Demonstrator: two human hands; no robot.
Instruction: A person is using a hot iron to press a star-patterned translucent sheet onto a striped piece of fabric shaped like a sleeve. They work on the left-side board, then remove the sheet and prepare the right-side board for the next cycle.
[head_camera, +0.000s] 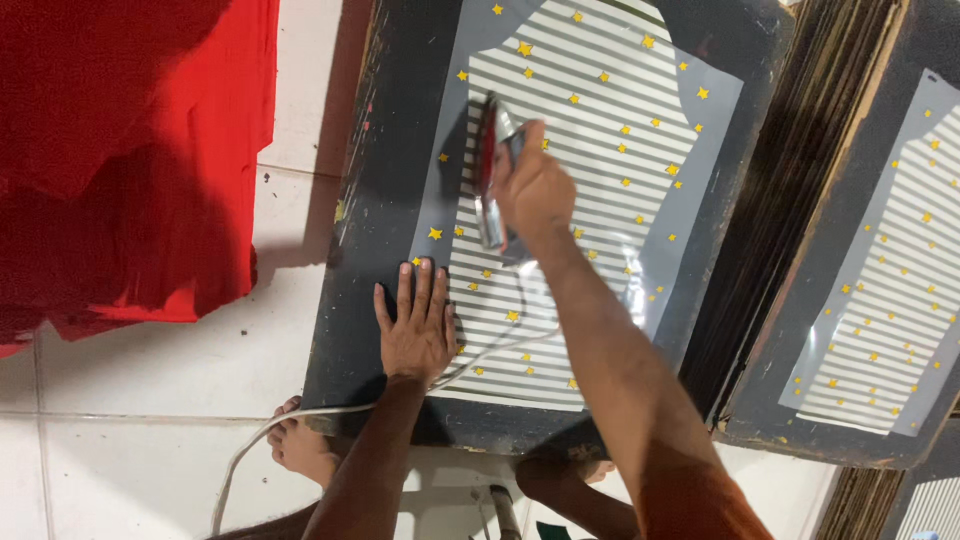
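Right hand (535, 185) is wrapped around the iron (490, 175), which runs 12-to-6 on the striped sheet (590, 130). Left hand (415, 325) lies at 7 o'clock from it, fingers flat and spread (pinning the sheet's edge).

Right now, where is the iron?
In the head view, the iron is in the right hand, on the striped starry sheet, above the flat left hand.

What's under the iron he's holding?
Under the iron lies a clear film with white stripes and yellow stars, on a dark board. The iron covers the patch directly beneath.
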